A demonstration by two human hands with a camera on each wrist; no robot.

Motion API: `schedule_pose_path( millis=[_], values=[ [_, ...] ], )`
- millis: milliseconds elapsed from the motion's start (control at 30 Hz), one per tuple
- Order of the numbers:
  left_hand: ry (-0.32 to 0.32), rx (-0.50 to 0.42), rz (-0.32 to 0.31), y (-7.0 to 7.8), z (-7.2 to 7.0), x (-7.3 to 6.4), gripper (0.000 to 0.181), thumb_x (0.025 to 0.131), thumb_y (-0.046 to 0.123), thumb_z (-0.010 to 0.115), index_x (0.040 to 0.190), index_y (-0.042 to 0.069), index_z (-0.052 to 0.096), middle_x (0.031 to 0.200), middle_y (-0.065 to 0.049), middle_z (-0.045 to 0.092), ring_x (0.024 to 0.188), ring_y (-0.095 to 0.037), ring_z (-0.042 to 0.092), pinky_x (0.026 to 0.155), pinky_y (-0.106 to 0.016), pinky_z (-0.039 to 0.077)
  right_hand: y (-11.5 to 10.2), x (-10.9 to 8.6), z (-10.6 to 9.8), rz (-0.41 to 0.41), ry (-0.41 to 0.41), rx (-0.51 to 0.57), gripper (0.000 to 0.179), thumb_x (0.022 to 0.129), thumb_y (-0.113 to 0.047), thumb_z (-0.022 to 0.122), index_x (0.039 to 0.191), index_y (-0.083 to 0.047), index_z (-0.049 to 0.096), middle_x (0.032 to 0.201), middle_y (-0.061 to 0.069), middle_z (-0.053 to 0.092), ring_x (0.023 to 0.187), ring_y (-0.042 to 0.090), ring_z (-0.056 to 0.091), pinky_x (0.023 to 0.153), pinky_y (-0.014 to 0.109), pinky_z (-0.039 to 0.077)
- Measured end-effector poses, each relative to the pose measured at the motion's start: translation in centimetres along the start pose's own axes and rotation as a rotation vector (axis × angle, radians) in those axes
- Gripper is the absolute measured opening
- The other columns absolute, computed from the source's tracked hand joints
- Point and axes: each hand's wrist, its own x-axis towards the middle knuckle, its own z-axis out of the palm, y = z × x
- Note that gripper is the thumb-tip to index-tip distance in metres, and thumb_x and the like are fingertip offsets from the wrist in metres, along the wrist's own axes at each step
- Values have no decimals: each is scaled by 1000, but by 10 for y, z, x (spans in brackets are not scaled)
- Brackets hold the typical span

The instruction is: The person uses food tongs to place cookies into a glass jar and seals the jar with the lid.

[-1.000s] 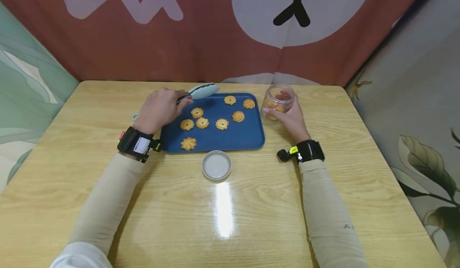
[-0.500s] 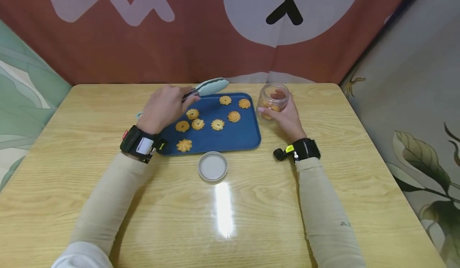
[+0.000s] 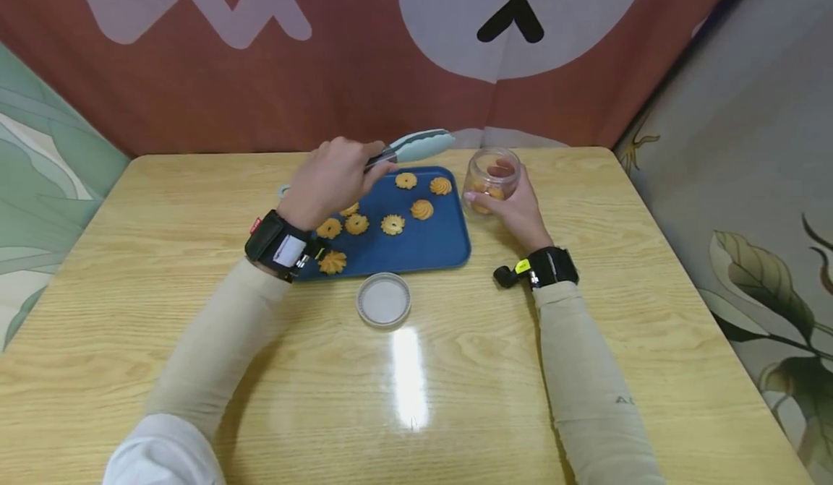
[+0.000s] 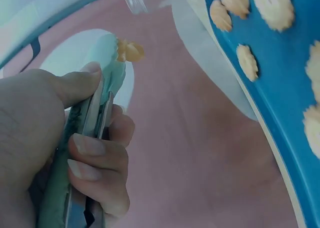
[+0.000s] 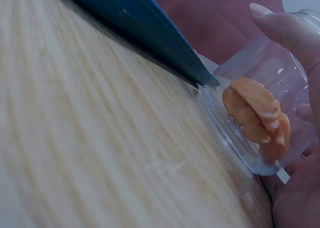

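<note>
My left hand (image 3: 335,181) grips metal tongs with pale blue tips (image 3: 424,145), held over the far edge of the blue tray (image 3: 423,254). In the left wrist view a cookie (image 4: 131,51) is pinched between the tong tips. My right hand (image 3: 520,214) holds a clear open jar (image 3: 484,170) upright just right of the tray, thumb in front and fingers round the far side. Inside, several golden cookies (image 5: 255,113) lie at the bottom, seen in the right wrist view. The tong tips are left of the jar's mouth.
Several piped cookies (image 3: 392,225) lie spread over the tray, some partly hidden by my left hand and wrist strap. A round lid (image 3: 384,300) rests on the wooden table (image 3: 488,369) in front of the tray. A printed cloth (image 3: 364,87) hangs behind the table.
My left hand has moved right with the tongs, bringing their tips closer to the jar. My right hand and the jar stay in place beside the tray; the head view shifted slightly.
</note>
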Motion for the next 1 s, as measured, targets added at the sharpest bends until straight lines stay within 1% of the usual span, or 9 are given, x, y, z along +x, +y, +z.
schedule_pose_path(
  millis=[100, 233, 300, 500, 633, 767, 867, 1000],
  values=[
    [4, 7, 29, 8, 2, 7, 38, 96, 44, 49, 104, 10, 64, 59, -4, 44, 48, -17, 45, 44, -31, 33, 2, 0, -1, 3, 2, -9, 84, 69, -27, 85, 136, -17, 35, 133, 13, 46, 117, 16, 45, 100, 44, 33],
    [4, 4, 53, 18, 6, 16, 40, 95, 44, 51, 113, 11, 64, 59, -3, 46, 49, -15, 46, 43, -30, 34, -1, -1, -2, 12, 1, -11, 87, 69, -27, 85, 137, -12, 33, 133, 14, 46, 117, 17, 45, 100, 44, 33],
    [-6, -2, 61, 23, 9, 21, 41, 95, 46, 50, 118, 13, 62, 59, -3, 47, 49, -15, 46, 43, -30, 35, -6, -2, -1, 18, 0, 6, 87, 69, -25, 85, 137, -10, 33, 133, 16, 45, 116, 18, 45, 100, 44, 33],
    [-15, -12, 85, 37, 17, 35, 43, 94, 50, 48, 122, 19, 58, 67, 0, 54, 52, -13, 50, 43, -30, 41, -27, -10, 6, 19, -7, 44, 80, 72, -13, 82, 135, -9, 34, 132, 24, 43, 116, 21, 45, 101, 43, 31],
    [-32, -25, 79, 44, 26, 43, 45, 94, 52, 47, 121, 19, 59, 66, -1, 53, 50, -13, 50, 42, -29, 40, -31, -12, 10, 10, -11, 18, 79, 73, -13, 81, 136, -9, 33, 132, 22, 44, 115, 20, 45, 99, 44, 33],
    [-63, -16, 67, 49, 32, 49, 42, 93, 50, 49, 113, 16, 63, 62, -1, 51, 47, -14, 48, 41, -29, 38, -30, -13, 12, 2, -19, -7, 82, 73, -16, 81, 138, -15, 32, 131, 21, 44, 114, 20, 46, 98, 44, 35],
    [-80, 0, 57, 52, 32, 51, 37, 94, 46, 52, 108, 14, 64, 63, -1, 51, 48, -14, 48, 41, -29, 37, -30, -13, 14, -1, -25, -4, 83, 73, -17, 81, 139, -16, 31, 132, 21, 43, 116, 19, 45, 99, 44, 34],
    [-85, 33, 51, 53, 31, 53, 35, 95, 44, 52, 104, 14, 64, 64, -1, 52, 48, -15, 49, 40, -30, 37, -31, -12, 15, -4, -31, -8, 83, 73, -18, 81, 139, -16, 30, 133, 20, 43, 117, 18, 44, 100, 43, 34]
  ],
)
